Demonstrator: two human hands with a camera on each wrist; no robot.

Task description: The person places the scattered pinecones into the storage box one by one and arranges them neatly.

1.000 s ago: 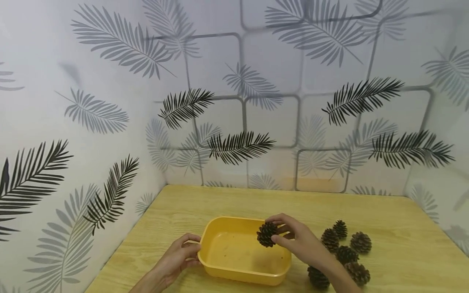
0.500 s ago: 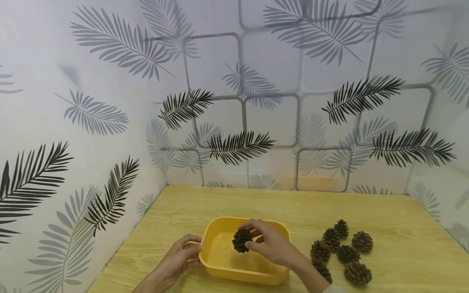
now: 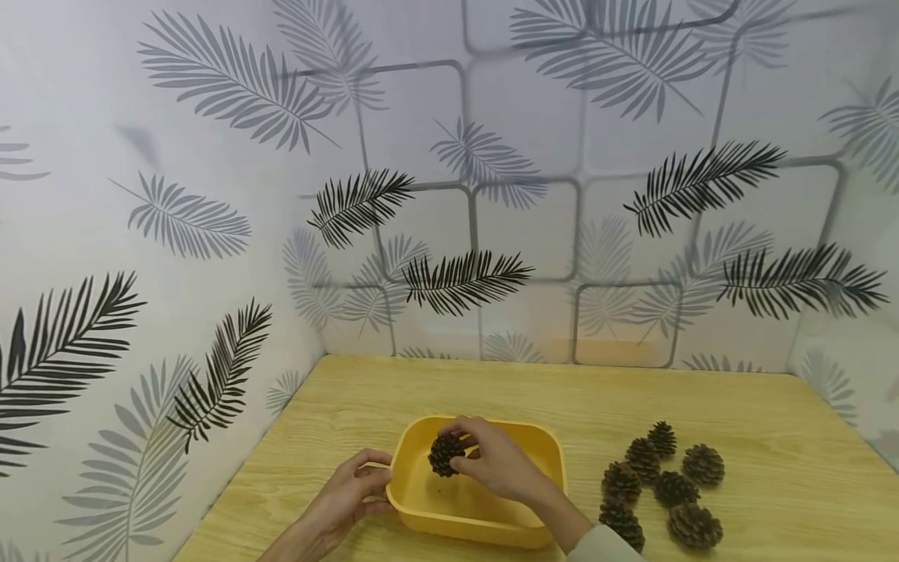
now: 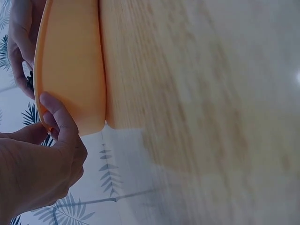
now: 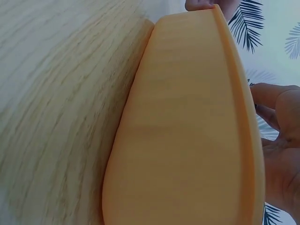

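Note:
A yellow plastic basin (image 3: 485, 529) with rounded corners stands on the wooden table. My left hand (image 3: 349, 493) grips its left rim, and the left wrist view shows the thumb and fingers (image 4: 58, 115) pinching that rim. Over the left part of the basin, my right hand (image 3: 495, 464) holds a brown pine cone (image 3: 445, 456) between thumb and fingers. In the right wrist view the basin's side wall (image 5: 178, 122) hides most of the cone, and the right hand (image 5: 283, 140) shows behind the rim.
Several pine cones lie in a loose group right of the basin, among them a front one (image 3: 694, 525) and a small back one (image 3: 662, 439). The wooden table (image 3: 787, 453) meets a wall (image 3: 520, 234) with leaf patterns at the back.
My right hand has carried the pine cone leftward across the basin, from its right side to its left part. The left hand has stayed on the rim.

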